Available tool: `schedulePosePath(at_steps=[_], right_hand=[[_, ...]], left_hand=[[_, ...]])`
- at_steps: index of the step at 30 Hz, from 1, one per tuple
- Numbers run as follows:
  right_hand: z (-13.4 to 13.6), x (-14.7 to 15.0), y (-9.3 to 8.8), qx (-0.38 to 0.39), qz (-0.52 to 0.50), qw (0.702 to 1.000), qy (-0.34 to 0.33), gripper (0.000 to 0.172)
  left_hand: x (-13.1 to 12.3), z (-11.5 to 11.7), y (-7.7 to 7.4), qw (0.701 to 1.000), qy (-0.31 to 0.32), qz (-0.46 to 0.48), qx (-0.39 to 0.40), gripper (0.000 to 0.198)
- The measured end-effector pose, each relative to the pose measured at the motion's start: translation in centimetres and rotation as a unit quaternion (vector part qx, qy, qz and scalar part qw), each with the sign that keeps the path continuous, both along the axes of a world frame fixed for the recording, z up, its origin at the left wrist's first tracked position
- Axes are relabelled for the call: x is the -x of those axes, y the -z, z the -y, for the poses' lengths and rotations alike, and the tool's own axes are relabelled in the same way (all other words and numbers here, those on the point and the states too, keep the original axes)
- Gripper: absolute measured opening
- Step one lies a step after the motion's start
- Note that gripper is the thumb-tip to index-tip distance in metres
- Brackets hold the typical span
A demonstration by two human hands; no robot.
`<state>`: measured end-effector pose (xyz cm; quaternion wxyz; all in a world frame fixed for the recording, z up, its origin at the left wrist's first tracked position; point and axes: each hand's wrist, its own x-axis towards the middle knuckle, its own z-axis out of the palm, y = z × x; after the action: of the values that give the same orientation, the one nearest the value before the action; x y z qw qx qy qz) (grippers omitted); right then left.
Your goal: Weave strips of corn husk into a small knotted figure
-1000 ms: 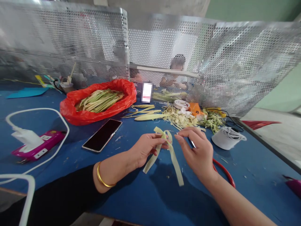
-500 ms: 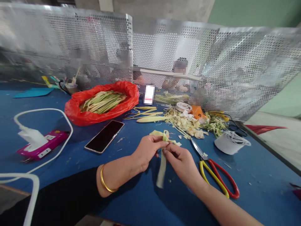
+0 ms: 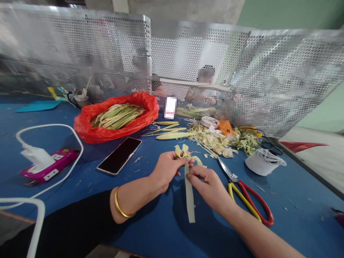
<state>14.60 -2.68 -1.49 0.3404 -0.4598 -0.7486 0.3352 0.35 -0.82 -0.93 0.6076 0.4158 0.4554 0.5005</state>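
My left hand (image 3: 166, 170) pinches the folded top of a pale green leaf strip (image 3: 189, 195) above the blue table (image 3: 166, 229). Loops of the strip stick up over my fingers. My right hand (image 3: 208, 186) is closed on the same strip just below, and its long tail hangs down toward the table. A gold bangle sits on my left wrist. Scissors (image 3: 245, 195) with red and yellow handles lie right of my right hand.
A red bag of leaf strips (image 3: 115, 118), a dark phone (image 3: 119, 155), a pink device with white cable (image 3: 44, 166), a heap of leaf scraps (image 3: 215, 138) and a white spool (image 3: 262, 161) lie around. Perforated metal screens (image 3: 188, 57) stand behind, with people beyond.
My right hand came in from the right to meet the left on the strip, uncovering the scissors. The hanging tail has since been drawn longer and straighter.
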Motion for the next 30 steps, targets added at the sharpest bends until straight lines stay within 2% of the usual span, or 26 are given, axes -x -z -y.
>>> schedulePosePath(at_steps=[9, 17, 23, 26, 28, 30], right_hand=[[0.0, -0.1, 0.3, -0.007, 0.032, 0.999, -0.018, 0.031], [0.4, 0.3, 1.1, -0.100, 0.125, 0.987, -0.014, 0.023], [1.1, 0.5, 0.8, -0.147, 0.151, 0.977, -0.013, 0.026], [1.0, -0.3, 0.0, -0.197, 0.112, 0.973, 0.042, 0.027], [0.5, -1.0, -0.6, -0.236, 0.085, 0.961, 0.113, 0.021], [-0.3, -1.7, -0.8, -0.244, 0.087, 0.954, 0.151, 0.017]], left_hand=[[0.0, -0.2, -0.1, 0.999, -0.024, 0.029, 0.023, 0.017], [0.3, -0.4, -0.2, 0.991, -0.027, 0.091, 0.093, 0.016], [0.6, -0.7, -0.4, 0.995, 0.001, 0.080, 0.060, 0.012], [0.8, -0.7, -0.5, 0.997, 0.023, 0.072, 0.029, 0.016], [0.8, -0.6, -0.5, 0.997, 0.043, 0.061, 0.015, 0.020], [0.8, -0.6, -0.5, 0.997, 0.057, 0.047, 0.010, 0.024]])
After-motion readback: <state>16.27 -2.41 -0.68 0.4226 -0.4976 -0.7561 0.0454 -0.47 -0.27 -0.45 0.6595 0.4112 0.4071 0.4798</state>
